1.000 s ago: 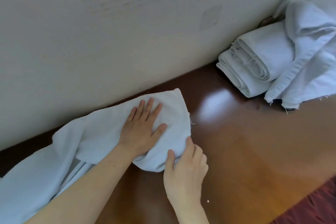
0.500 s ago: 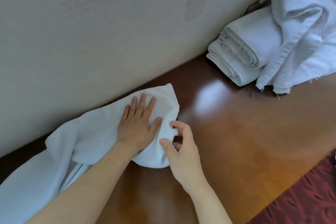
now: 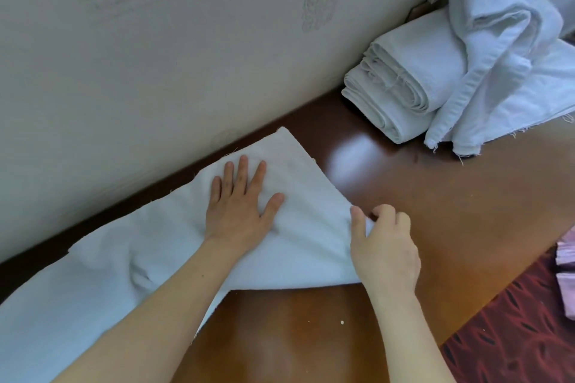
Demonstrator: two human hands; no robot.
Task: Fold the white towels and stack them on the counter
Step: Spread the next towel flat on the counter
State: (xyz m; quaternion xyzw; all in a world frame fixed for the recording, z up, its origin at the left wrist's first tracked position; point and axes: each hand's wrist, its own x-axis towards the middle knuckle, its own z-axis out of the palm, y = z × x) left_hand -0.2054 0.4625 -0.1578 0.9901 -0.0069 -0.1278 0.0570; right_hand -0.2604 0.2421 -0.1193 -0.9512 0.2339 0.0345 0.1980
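Rightward, toward 3 o'clock, the right hand (image 3: 384, 246) has drawn out the towel (image 3: 155, 246) edge, thumb and curled fingers pinching it. Flat on the towel, fingers straight, the left hand (image 3: 239, 211) presses it to the counter (image 3: 420, 196) at centre — folded stack (image 3: 413, 71) at 2 o'clock.

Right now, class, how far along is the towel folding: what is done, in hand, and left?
Done: a folded stack sits on the counter. In hand: the left hand presses the spread towel flat while the right hand pinches its edge. Left: fold this towel, stack it, then likely the loose towel draped over the stack.
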